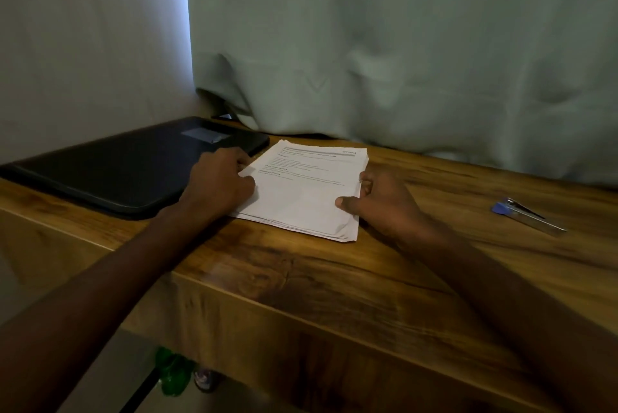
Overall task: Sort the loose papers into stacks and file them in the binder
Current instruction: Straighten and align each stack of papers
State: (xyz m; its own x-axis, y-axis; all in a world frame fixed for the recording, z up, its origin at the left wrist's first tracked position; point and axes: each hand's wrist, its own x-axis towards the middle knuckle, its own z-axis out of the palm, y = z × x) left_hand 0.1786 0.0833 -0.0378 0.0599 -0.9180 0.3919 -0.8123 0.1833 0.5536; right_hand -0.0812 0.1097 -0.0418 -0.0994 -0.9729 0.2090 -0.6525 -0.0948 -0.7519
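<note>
**Both hands gripping a paper stack beside a closed binder**

Left hand (220, 178) is curling over the left edge of the stack of white printed paper sheets (302, 192), knuckles up, fingers bent down onto the paper's margin, the forearm reaching in from the lower left corner of the view. Right hand (381, 202) is pinching the stack's right edge, its thumb lying flat on the top sheet and pointing left, its fingers tucking under or against the side of the sheets; that forearm is coming in from the lower right.

Stack and table: the papers are lying flat on the brown wood-grain table (334, 279), roughly midway along it and closer to the far edge than the near one. Their long axis is running from the near edge toward the far edge, leaning slightly right, with the printed heading at the far end and the text facing the person. The sheets are not squared up; several edges are fanning out at the near right corner. The top page is carrying a grey header bar and a few lines of small print too blurred to read, its lower half blank.

Just left of the stack, the black flat closed binder (127, 165) is lying by the table's far left corner, its long side running left to right. A blue and silver metal stapler (526, 213) is lying well apart toward the right edge. A pale green curtain (401, 45) is hanging behind the far edge.
</note>
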